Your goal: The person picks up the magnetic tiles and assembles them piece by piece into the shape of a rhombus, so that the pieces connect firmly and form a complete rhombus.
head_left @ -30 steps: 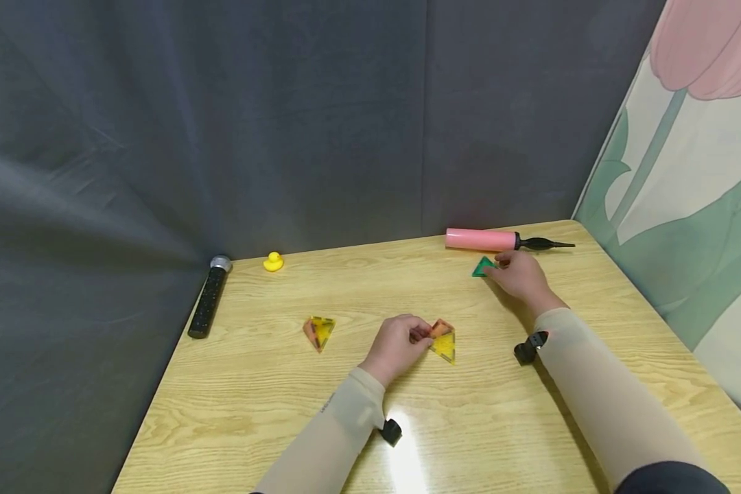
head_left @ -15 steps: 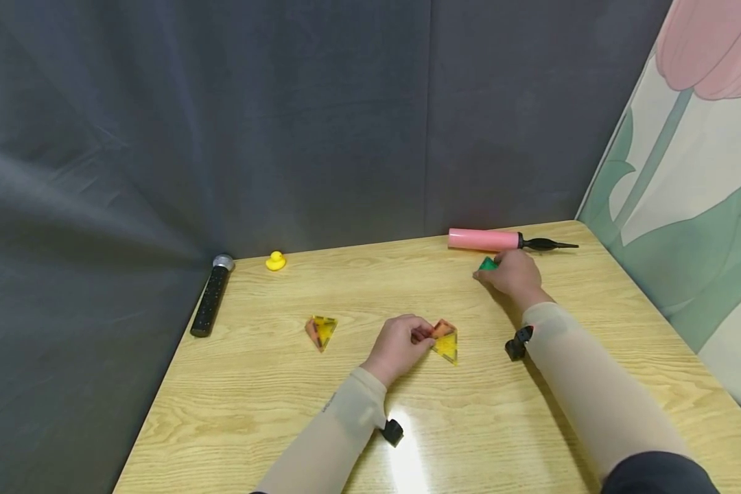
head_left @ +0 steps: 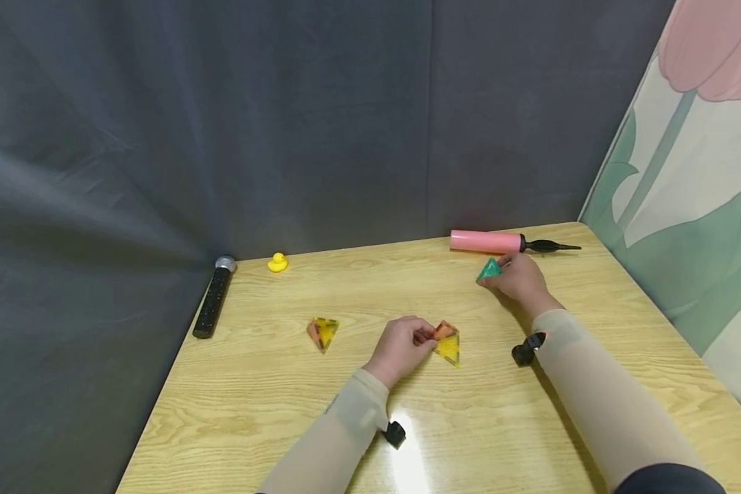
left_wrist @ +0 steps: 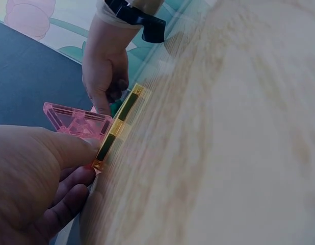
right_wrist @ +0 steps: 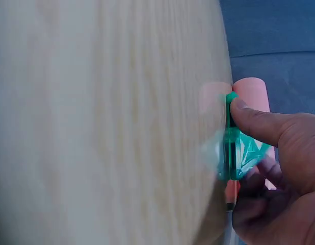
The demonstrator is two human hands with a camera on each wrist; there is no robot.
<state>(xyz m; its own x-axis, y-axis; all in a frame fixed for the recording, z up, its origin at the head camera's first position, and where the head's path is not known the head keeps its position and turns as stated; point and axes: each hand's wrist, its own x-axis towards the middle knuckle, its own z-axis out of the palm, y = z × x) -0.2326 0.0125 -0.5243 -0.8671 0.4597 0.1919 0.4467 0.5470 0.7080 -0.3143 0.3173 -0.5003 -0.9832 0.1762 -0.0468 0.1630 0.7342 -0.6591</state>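
My left hand (head_left: 401,348) pinches the near-side corner of a yellow triangular magnetic tile (head_left: 449,350) low over the table. Joined to its far edge is a reddish-orange tile (head_left: 446,328), which stands up at an angle in the left wrist view. Farther back on the right, my right hand (head_left: 523,280) holds a green triangular magnetic tile (head_left: 490,269) between thumb and fingers. In the right wrist view the green tile (right_wrist: 247,153) is tilted up, its thick edge near the tabletop. A second yellow tile (head_left: 328,332) with an orange one (head_left: 314,334) lies to the left.
Behind the right hand, a pink balloon pump (head_left: 485,241) lies along the back edge. A yellow rubber duck (head_left: 278,262) sits at the back left, near a black microphone (head_left: 213,302) on the left edge. A dark curtain (head_left: 321,123) hangs behind the wooden table (head_left: 272,412).
The right thumb and fingers have closed on the green tile, which lay flat and is now tilted up. My left hand stays in place with its tiles.
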